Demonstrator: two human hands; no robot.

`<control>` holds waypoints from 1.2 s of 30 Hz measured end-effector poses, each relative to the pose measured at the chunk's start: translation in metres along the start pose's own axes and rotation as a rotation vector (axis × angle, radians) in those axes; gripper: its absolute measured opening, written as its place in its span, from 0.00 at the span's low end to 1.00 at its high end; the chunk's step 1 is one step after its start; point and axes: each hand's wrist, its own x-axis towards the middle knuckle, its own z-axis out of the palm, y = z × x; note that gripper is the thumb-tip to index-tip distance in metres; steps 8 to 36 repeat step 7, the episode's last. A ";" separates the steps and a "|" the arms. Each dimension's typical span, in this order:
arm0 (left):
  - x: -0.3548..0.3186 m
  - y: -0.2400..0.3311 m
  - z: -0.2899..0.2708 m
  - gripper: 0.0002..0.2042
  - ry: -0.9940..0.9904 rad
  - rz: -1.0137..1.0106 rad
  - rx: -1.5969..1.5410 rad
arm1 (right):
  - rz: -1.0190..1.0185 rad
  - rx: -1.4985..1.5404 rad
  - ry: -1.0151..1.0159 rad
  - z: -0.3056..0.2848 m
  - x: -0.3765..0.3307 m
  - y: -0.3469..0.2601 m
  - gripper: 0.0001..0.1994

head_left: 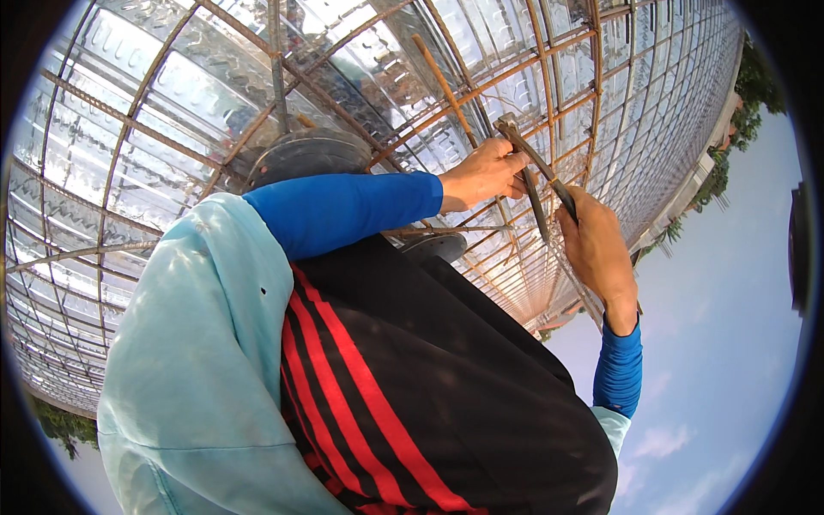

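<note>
A pair of long-handled metal pincers [536,159] is at a crossing of the rebar mesh, its jaws at the far end against the bars. My right hand [598,249] is wrapped round one handle, while the other handle swings apart from it and hangs free. Close to the jaws, my left hand [487,176] has its fingers pinched together. What they hold, if anything, is too small to make out. Blue sleeves cover both forearms. A short rusty rebar piece [444,88] rises at a slant just beyond my left hand.
Rusty rebar grid [150,129] spreads over shiny ribbed metal sheeting [120,39]. A dark rounded object [313,154] lies beyond my left forearm, and a similar smaller one [438,247] sits beside my dark trousers [446,369]. Greenery [742,129] borders the far right edge.
</note>
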 end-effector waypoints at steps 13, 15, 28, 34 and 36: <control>-0.013 0.016 0.006 0.17 0.032 -0.010 -0.037 | 0.128 0.297 -0.033 0.014 0.000 0.004 0.22; -0.013 0.016 0.006 0.17 0.032 -0.010 -0.037 | 0.128 0.297 -0.033 0.014 0.000 0.004 0.22; -0.013 0.016 0.006 0.17 0.032 -0.010 -0.037 | 0.128 0.297 -0.033 0.014 0.000 0.004 0.22; -0.013 0.016 0.006 0.17 0.032 -0.010 -0.037 | 0.128 0.297 -0.033 0.014 0.000 0.004 0.22; -0.013 0.016 0.006 0.17 0.032 -0.010 -0.037 | 0.128 0.297 -0.033 0.014 0.000 0.004 0.22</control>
